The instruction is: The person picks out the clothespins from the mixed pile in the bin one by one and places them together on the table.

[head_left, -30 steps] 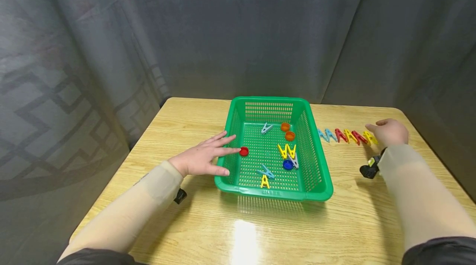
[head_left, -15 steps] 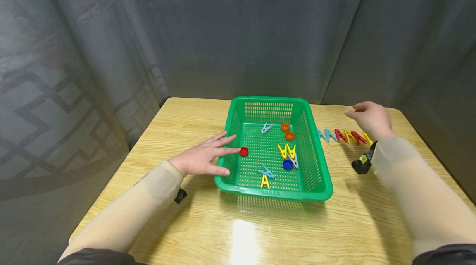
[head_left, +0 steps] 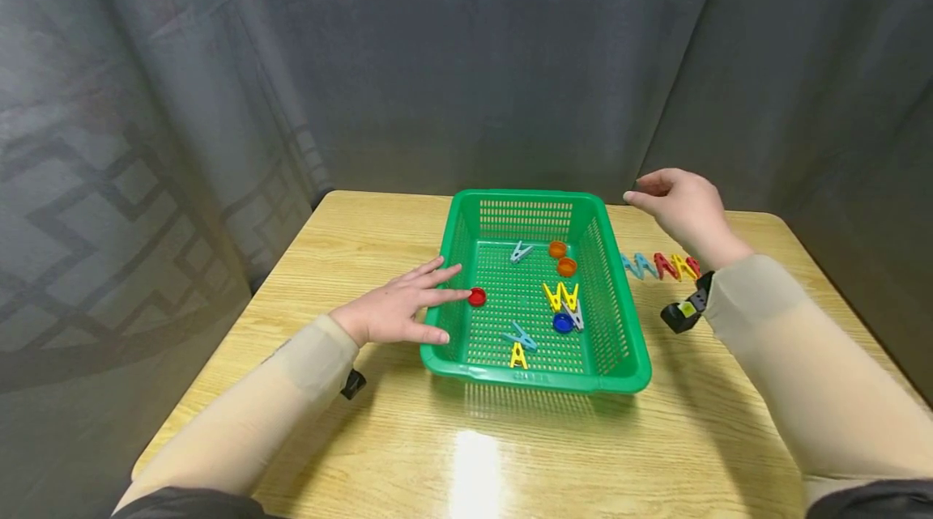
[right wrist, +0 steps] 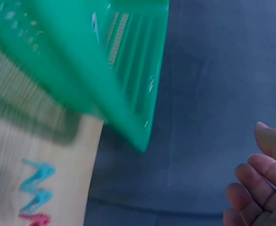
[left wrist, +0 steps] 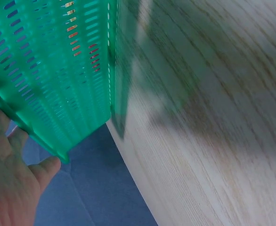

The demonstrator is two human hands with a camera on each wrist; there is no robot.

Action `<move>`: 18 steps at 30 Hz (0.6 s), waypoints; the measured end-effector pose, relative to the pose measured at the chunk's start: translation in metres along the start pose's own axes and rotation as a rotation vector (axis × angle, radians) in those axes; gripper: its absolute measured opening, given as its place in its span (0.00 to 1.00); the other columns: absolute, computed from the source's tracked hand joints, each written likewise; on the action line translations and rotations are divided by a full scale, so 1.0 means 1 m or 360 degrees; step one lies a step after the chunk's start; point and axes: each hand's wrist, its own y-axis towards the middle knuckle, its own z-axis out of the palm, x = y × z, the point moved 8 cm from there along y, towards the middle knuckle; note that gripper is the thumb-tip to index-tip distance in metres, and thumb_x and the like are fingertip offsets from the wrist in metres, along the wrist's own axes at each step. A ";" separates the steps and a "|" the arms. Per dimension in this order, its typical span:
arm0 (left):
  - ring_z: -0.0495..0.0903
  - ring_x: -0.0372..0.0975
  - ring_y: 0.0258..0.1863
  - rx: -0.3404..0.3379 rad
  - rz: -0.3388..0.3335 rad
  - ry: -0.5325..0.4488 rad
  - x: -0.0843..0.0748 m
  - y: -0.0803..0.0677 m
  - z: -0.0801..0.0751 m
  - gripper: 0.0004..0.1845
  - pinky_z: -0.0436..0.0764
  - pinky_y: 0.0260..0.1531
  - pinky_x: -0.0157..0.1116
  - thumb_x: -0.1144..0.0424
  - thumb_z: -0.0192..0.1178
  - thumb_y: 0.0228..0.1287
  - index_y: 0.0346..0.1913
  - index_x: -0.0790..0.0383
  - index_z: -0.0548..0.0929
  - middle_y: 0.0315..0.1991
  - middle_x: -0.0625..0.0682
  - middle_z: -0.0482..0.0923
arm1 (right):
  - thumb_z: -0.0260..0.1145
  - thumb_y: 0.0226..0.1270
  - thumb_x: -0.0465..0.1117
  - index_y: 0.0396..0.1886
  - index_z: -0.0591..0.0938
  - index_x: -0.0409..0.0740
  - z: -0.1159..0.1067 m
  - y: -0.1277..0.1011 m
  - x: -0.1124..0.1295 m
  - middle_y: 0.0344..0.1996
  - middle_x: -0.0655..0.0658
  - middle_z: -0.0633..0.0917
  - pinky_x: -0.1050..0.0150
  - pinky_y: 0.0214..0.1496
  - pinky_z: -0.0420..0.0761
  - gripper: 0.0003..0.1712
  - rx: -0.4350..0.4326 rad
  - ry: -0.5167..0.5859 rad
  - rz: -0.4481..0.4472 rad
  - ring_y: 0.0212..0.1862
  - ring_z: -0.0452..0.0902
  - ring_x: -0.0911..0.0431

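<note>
My left hand (head_left: 397, 310) lies with fingers spread over the left rim of a green plastic basket (head_left: 510, 378); in the left wrist view its fingertips are at that rim. Inside are a red bottle cap (head_left: 477, 297), a blue cap (head_left: 563, 323), two orange caps (head_left: 566, 267) and several clothespins, among them a yellow pair (head_left: 561, 297) and a light blue one (head_left: 521, 252). My right hand (head_left: 688, 207) hangs in the air beyond the basket's right side, fingers loosely bent, thumb apart. Nothing shows between its fingers in the right wrist view.
Right of the basket, a row of clothespins (head_left: 645, 265) in light blue, red and yellow lies on the wooden table (head_left: 394, 438). My right forearm hides its right end. A grey curtain (head_left: 466, 82) hangs behind the table.
My right hand has moved left and up, from the right end of the clothespin row toward the basket's far right corner. The left hand has stayed on the rim.
</note>
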 end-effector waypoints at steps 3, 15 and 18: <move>0.32 0.45 0.76 0.0000 -0.0006 0.0003 0.001 0.000 0.000 0.37 0.47 0.69 0.57 0.41 0.61 0.61 0.72 0.43 0.64 0.77 0.46 0.43 | 0.61 0.68 0.58 0.60 0.75 0.38 0.006 -0.001 0.017 0.56 0.35 0.77 0.45 0.49 0.74 0.32 0.0007 0.0022 -0.0037 0.51 0.72 0.41; 0.33 0.46 0.76 0.0000 0.0010 0.0000 0.000 0.001 -0.001 0.39 0.48 0.68 0.58 0.34 0.56 0.61 0.72 0.44 0.64 0.77 0.49 0.44 | 0.66 0.66 0.50 0.56 0.79 0.43 0.055 -0.002 0.072 0.52 0.40 0.78 0.48 0.54 0.72 0.24 0.0151 0.0071 -0.0233 0.51 0.72 0.46; 0.33 0.46 0.76 0.0000 0.0012 -0.0002 0.000 0.001 -0.001 0.39 0.48 0.68 0.57 0.34 0.55 0.61 0.72 0.45 0.65 0.77 0.49 0.44 | 0.67 0.65 0.49 0.56 0.80 0.42 0.072 -0.003 0.081 0.52 0.41 0.79 0.49 0.54 0.73 0.23 0.0214 0.0074 -0.0292 0.51 0.73 0.47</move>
